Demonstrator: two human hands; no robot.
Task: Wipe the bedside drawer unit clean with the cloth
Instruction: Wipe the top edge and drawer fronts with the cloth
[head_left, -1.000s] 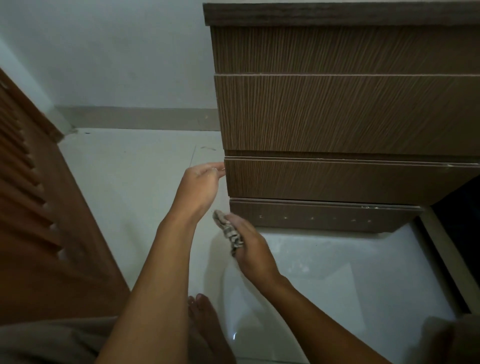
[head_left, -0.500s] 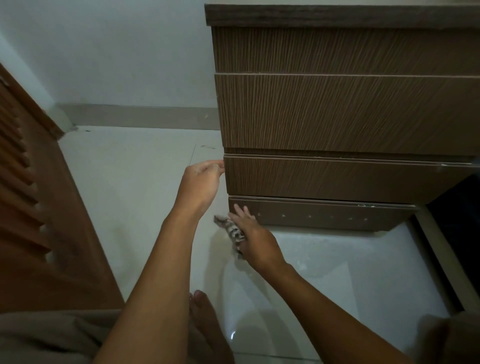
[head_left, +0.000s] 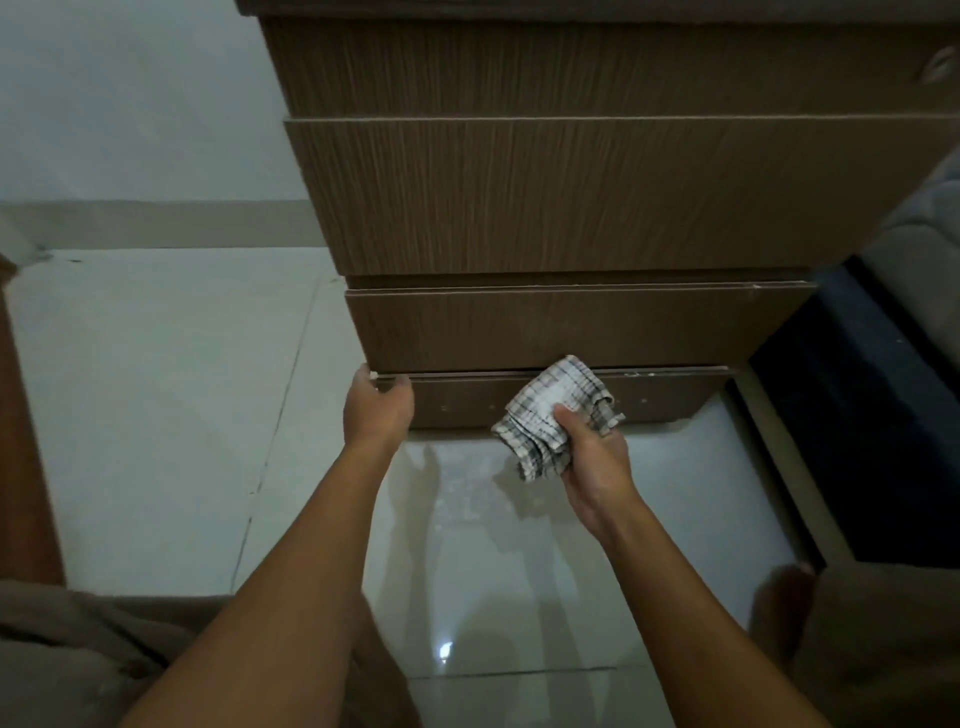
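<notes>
The brown wood-grain bedside drawer unit (head_left: 545, 197) fills the upper middle of the head view, with stacked drawer fronts and a dark base strip (head_left: 467, 402) at floor level. My left hand (head_left: 375, 410) grips the lower left corner of the bottom drawer front (head_left: 519, 330), fingers curled under its edge. My right hand (head_left: 592, 457) holds a bunched checked cloth (head_left: 553, 410), which is raised against the base strip, just below the bottom drawer's lower edge.
Glossy white floor tiles (head_left: 156, 389) spread left and below the unit. A wooden slatted panel (head_left: 21, 415) stands at the far left. A dark bed base (head_left: 857, 415) and grey bedding lie at the right. My knees in beige cloth sit at the bottom corners.
My right hand has moved right along the base strip and the cloth now shows spread toward the camera. My left hand dropped from the drawer's top left corner to its lower left corner.
</notes>
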